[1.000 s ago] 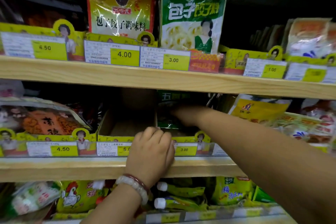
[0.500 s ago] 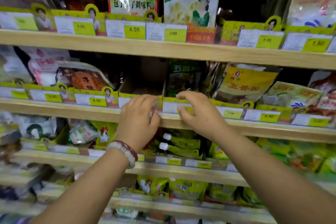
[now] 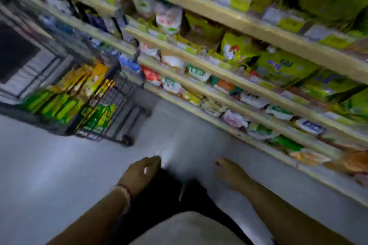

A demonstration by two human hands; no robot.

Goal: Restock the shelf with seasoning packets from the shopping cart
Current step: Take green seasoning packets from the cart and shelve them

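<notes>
The view is blurred and tilted. A dark wire shopping cart (image 3: 111, 105) stands at the left, holding green and yellow seasoning packets (image 3: 59, 103). Wooden shelves (image 3: 229, 16) stocked with packets run diagonally across the right. My left hand (image 3: 142, 173), with a bead bracelet at the wrist, hangs low over the grey floor and holds nothing. My right hand (image 3: 229, 173) is beside it, also holding nothing, fingers relaxed. Both hands are well away from the cart and from the shelves.
Grey floor (image 3: 49, 165) spreads between me and the cart. Yellow price tags line the shelf edges (image 3: 239, 4). A dark appliance-like block (image 3: 18, 53) sits at the far left. My dark and light clothing fills the bottom centre.
My head has turned left and down from the shelf toward the cart. Both hands have left the shelf edge and dropped low in front of me.
</notes>
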